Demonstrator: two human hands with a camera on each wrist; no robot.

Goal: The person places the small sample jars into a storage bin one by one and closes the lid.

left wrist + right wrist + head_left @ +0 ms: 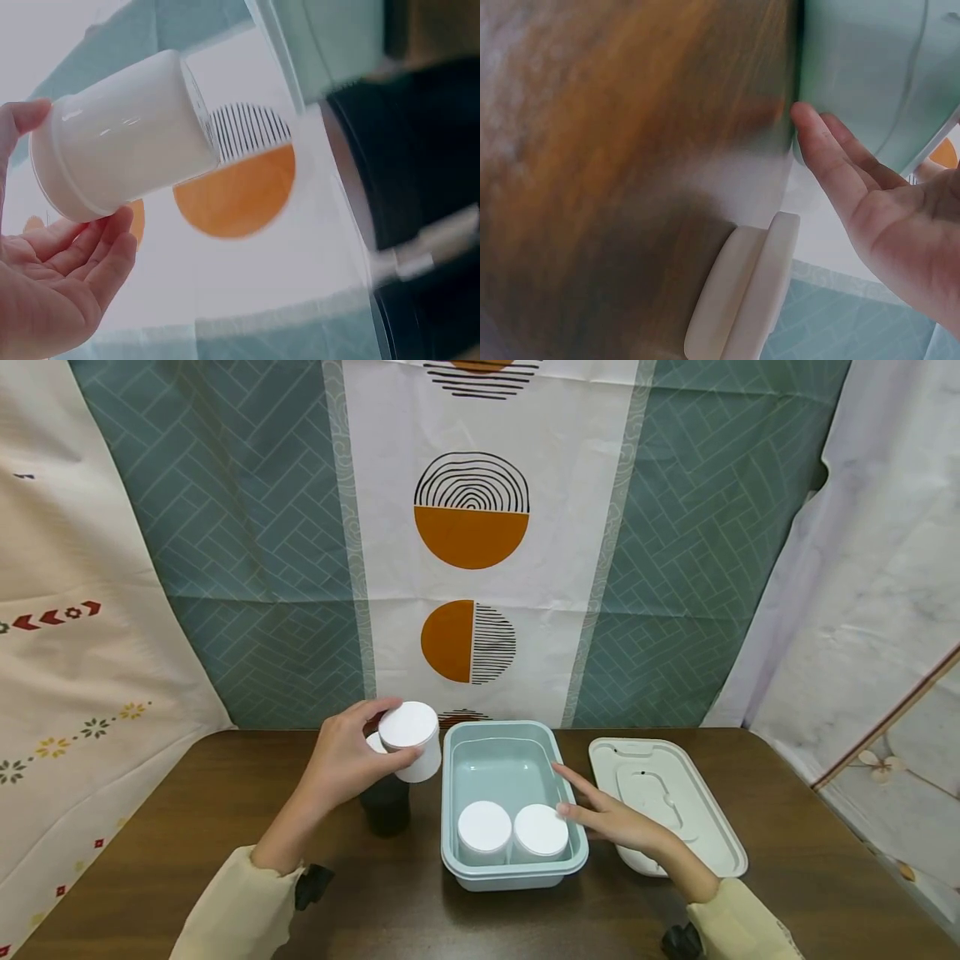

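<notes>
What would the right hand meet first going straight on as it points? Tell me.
The right hand would likely meet the pale blue box first, at its right side; depth is unclear.

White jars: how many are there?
3 clearly: one jar in the left hand, two in the tub. Another white top, partly hidden behind the first, may be a fourth.

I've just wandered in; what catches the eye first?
Probably the half-orange circles on the cloth hanging behind the table. Next, the white jar held in the fingers of the left hand, left of the pale green tub, where two similar jars stand at the near end.
</notes>
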